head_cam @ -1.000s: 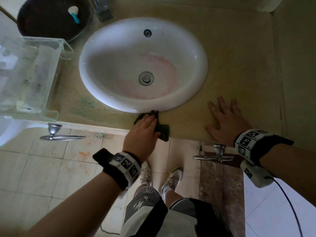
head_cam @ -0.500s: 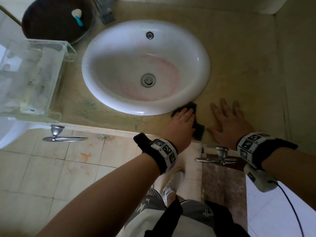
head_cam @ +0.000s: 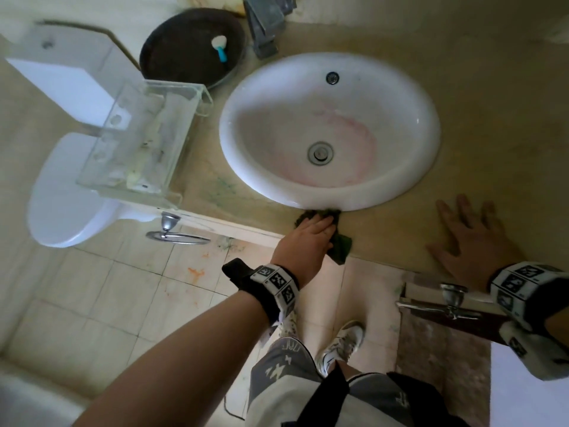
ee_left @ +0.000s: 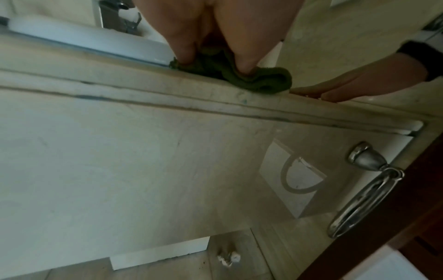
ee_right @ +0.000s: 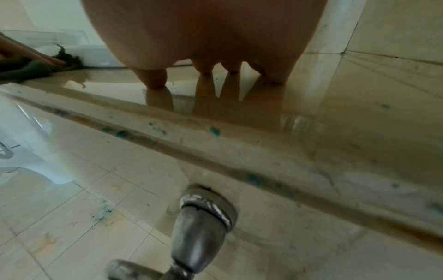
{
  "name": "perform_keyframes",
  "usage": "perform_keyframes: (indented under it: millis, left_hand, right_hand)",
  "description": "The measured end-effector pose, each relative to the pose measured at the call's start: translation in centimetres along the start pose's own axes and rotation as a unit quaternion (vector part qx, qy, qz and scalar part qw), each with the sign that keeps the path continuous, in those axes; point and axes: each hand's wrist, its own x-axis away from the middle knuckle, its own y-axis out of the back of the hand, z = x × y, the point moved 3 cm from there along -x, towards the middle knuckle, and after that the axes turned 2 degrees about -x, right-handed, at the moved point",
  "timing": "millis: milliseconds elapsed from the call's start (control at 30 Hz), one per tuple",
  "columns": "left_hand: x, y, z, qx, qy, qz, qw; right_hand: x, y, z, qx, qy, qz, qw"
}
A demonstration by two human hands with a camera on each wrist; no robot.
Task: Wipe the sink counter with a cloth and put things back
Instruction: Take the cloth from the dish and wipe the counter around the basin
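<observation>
A dark green cloth point(head_cam: 341, 246) lies bunched on the beige counter point(head_cam: 492, 118), at the front rim of the white sink point(head_cam: 400, 192). My left hand point(head_cam: 308, 237) lies flat on top of it and presses it down, fingers pointing at the sink. In the left wrist view the cloth point(ee_left: 261, 81) folds up under my palm point(ee_left: 215, 28) at the counter's edge. My right hand point(head_cam: 471, 238) rests spread and flat on the wet counter to the right, apart from the cloth and holding nothing. The right wrist view shows its fingertips point(ee_right: 155, 79) on the glossy stone and the cloth point(ee_right: 26, 73) far left.
A clear acrylic organiser point(head_cam: 138, 140) stands left of the sink. Behind it sits a dark round basin point(head_cam: 184, 57) with a small brush, and the tap point(head_cam: 264, 26) is at the back. Chrome towel rings point(head_cam: 172, 235) point(head_cam: 452, 300) hang below the counter edge. A toilet point(head_cam: 61, 195) is at the left.
My left hand slid the cloth right until it lay beside my right hand, then back left along the sink's front rim. My right hand stayed flat in place.
</observation>
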Motion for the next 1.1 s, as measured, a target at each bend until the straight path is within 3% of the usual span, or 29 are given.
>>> perform_keyframes:
  millis: [167, 267, 333, 400, 533, 667, 733, 900, 1000, 1100]
  left_hand:
    - [0.3, 1.0, 0.1, 0.047, -0.045, -0.03, 0.997]
    - [1.6, 4.3, 3.1, 0.091, -0.05, -0.167, 0.981]
    - [2.6, 7.6, 7.2, 0.122, 0.012, -0.234, 0.965]
    - [3.5, 10.8, 12.3, 0.098, 0.106, -0.25, 0.957]
    - [2.3, 13.4, 18.0, 0.008, 0.198, -0.229, 0.953]
    - [0.7, 10.6, 19.0, -0.094, 0.198, -0.086, 0.972]
    - [0.8, 10.1, 19.8, -0.081, 0.199, -0.052, 0.975]
    - [0.8, 10.4, 19.8, -0.037, 0.2, -0.054, 0.978]
    - [0.4, 8.8, 17.5, -0.03, 0.16, -0.069, 0.984]
    - [1.3, 6.7, 15.3, -0.003, 0.13, -0.076, 0.989]
  right_hand:
    - [0.0, -0.1, 0.5, -0.019, -0.02, 0.02, 0.999]
    - [-0.2, -0.4, 1.1, -0.025, -0.032, 0.011, 0.999]
    - [0.2, -0.2, 1.5, -0.033, -0.039, 0.0, 0.999]
    - [0.5, 0.1, 2.1, -0.04, -0.054, -0.002, 0.998]
    - [0.0, -0.4, 1.7, -0.039, -0.062, 0.002, 0.997]
    - [-1.0, -1.9, 0.6, -0.011, -0.057, 0.02, 0.998]
    - [-1.7, -2.4, 0.0, 0.012, -0.047, 0.017, 0.999]
    - [-1.1, -2.0, 1.6, 0.125, 0.027, -0.006, 0.992]
    - [-0.8, -1.8, 1.7, 0.138, 0.032, -0.016, 0.99]
    - [-0.6, -1.5, 2.4, 0.131, 0.04, 0.02, 0.99]
